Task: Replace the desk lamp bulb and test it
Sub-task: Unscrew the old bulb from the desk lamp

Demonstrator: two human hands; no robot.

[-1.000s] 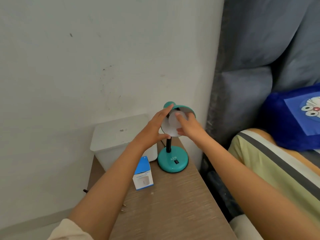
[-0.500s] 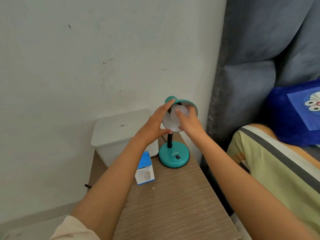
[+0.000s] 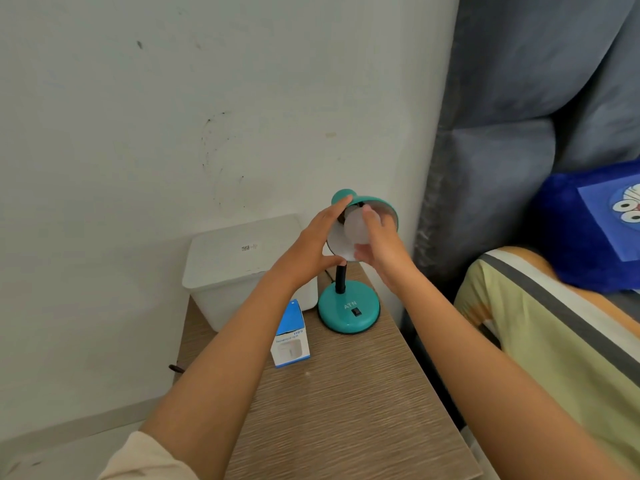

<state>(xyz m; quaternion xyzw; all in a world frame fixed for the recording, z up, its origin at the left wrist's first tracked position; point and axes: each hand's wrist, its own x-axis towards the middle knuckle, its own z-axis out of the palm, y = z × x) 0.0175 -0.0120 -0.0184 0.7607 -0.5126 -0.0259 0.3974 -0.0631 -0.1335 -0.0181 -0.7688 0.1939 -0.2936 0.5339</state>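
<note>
Inside the glossy teal shade [image 3: 372, 201], right hand [image 3: 382, 249] fingers pinch the frosted round bulb [image 3: 356, 228]; left hand [image 3: 311, 247] cups the rim.

Head view, down over table [image 3: 346, 410]

bare tabletop [image 3: 349, 410] in front; white bin [image 3: 239, 268] and blue box [image 3: 290, 337] left of lamp [image 3: 348, 310]

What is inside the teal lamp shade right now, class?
A white bulb sits inside the lamp shade, held by the right hand. The left hand steadies the shade. The socket is hidden behind the bulb.
</note>
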